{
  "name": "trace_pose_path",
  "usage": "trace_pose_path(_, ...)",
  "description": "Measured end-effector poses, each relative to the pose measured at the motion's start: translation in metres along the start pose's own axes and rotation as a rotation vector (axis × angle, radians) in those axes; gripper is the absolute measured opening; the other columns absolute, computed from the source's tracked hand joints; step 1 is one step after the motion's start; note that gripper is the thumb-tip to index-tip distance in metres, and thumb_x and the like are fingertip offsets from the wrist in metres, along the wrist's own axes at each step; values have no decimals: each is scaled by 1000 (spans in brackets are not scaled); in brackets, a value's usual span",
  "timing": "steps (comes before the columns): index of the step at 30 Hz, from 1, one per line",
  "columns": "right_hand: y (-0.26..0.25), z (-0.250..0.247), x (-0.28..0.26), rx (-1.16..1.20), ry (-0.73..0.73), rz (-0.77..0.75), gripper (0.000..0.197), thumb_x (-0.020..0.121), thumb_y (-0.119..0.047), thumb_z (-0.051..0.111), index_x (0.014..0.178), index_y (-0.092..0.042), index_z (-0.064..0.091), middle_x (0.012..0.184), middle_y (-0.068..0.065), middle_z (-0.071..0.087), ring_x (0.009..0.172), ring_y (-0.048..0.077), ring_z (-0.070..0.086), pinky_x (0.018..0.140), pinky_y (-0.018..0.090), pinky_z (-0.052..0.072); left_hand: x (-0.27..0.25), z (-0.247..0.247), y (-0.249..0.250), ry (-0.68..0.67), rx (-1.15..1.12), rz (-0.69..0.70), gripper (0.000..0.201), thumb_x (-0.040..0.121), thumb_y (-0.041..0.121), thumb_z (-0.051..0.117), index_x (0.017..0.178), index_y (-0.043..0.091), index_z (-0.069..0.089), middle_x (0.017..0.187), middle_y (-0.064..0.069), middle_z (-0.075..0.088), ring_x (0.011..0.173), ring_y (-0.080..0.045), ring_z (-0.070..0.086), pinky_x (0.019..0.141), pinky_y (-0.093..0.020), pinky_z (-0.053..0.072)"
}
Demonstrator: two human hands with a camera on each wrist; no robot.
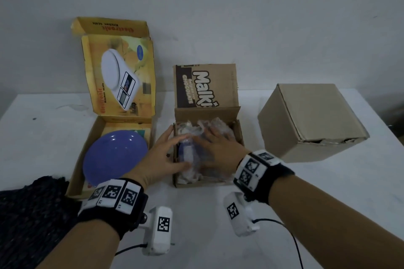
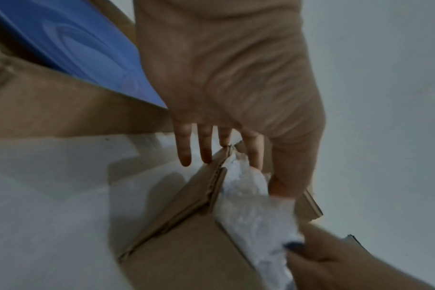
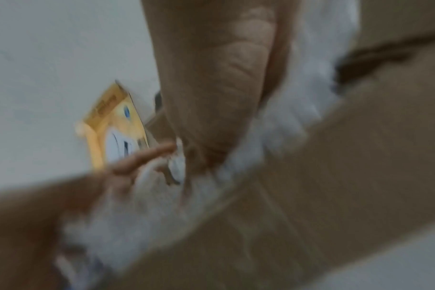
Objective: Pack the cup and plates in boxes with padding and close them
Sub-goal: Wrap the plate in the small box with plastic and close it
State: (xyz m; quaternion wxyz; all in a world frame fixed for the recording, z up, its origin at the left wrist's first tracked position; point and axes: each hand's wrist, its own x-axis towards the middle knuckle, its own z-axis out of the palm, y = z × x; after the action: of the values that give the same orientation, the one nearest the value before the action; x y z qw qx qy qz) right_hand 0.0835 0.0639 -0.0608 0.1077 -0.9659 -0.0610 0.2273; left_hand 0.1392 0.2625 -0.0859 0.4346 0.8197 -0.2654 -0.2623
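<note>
A small brown cardboard box (image 1: pixel 205 183) stands open at the table's middle, its printed lid flap upright behind. Bubble wrap (image 1: pixel 220 125) fills it, and a blue and white thing (image 1: pixel 187 151) shows through the wrap; I cannot tell what it is. My left hand (image 1: pixel 164 155) lies over the box's left wall (image 2: pixel 186 255) with straight fingers (image 2: pixel 204 149) outside and the thumb on the bubble wrap (image 2: pixel 256 215). My right hand (image 1: pixel 218 148) presses flat on the wrap inside the box. A blue plate (image 1: pixel 114 155) lies in the open yellow box (image 1: pixel 82 155) to the left.
A closed plain cardboard box (image 1: pixel 310 120) stands on the table to the right. Dark cloth (image 1: pixel 28 214) lies at the near left corner. The yellow box's lid (image 1: pixel 122 72) stands up against the wall. The right wrist view is blurred.
</note>
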Motion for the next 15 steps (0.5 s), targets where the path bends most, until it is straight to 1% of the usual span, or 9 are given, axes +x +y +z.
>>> trace_pose_path(1,4,-10,-4,46,23,-28,83,82,-56,58,149,-34,14,160,0,3,147,21,0,117,50,9,1,-1,0,-39,43,-26,87,53,62,75,132,53,39,158,9,-3,140,-2,3,115,-40,24)
trace_pose_path(3,16,-27,-12,-20,-4,-24,90,78,-52,67,149,-36,15,159,-5,8,146,19,10,117,47,11,4,0,-2,-84,118,-82,93,55,55,83,136,46,39,158,8,-12,143,-8,0,117,-38,19)
trace_pose_path(5,23,-28,-17,-182,-72,32,102,75,-52,71,150,-36,3,160,-6,-2,146,19,4,117,49,0,8,2,-8,-94,184,-100,88,64,40,84,138,43,37,159,6,-13,145,-14,2,118,-38,17)
trace_pose_path(6,24,-24,-18,-255,-85,47,106,74,-51,71,149,-36,-2,159,-5,-9,146,20,-2,115,53,-4,10,4,-10,-93,200,-96,88,63,41,84,138,45,37,159,5,-11,146,-15,5,118,-38,19)
trace_pose_path(8,22,-14,-17,-340,-80,50,108,74,-53,69,149,-35,-6,158,0,-19,145,23,-14,112,57,-10,13,5,-11,-81,204,-88,89,55,51,81,134,49,38,160,5,0,145,-17,14,116,-38,25)
trace_pose_path(9,21,-11,-16,-357,-73,46,107,74,-54,69,149,-35,-6,158,2,-20,145,24,-16,111,59,-11,14,6,-10,-68,199,-81,88,56,49,81,133,47,39,158,4,10,143,-18,19,115,-35,27)
trace_pose_path(11,21,-10,-16,-375,-66,35,107,74,-56,68,149,-34,-5,158,2,-18,145,24,-15,110,60,-11,14,7,-8,-33,174,-53,81,64,33,84,134,39,43,151,3,28,138,-17,30,110,-27,29)
trace_pose_path(13,21,-14,-16,-365,-27,17,101,75,-54,67,150,-34,3,160,1,-9,146,24,-8,112,59,-7,13,7,-6,5,159,-7,77,65,27,85,130,39,45,145,4,35,134,-15,36,108,-28,33)
trace_pose_path(15,21,-19,-19,-288,118,-18,88,74,-52,68,147,-36,22,157,1,16,144,24,9,115,52,5,10,6,-6,26,136,17,80,62,27,86,128,40,41,142,8,38,130,-12,40,107,-32,37)
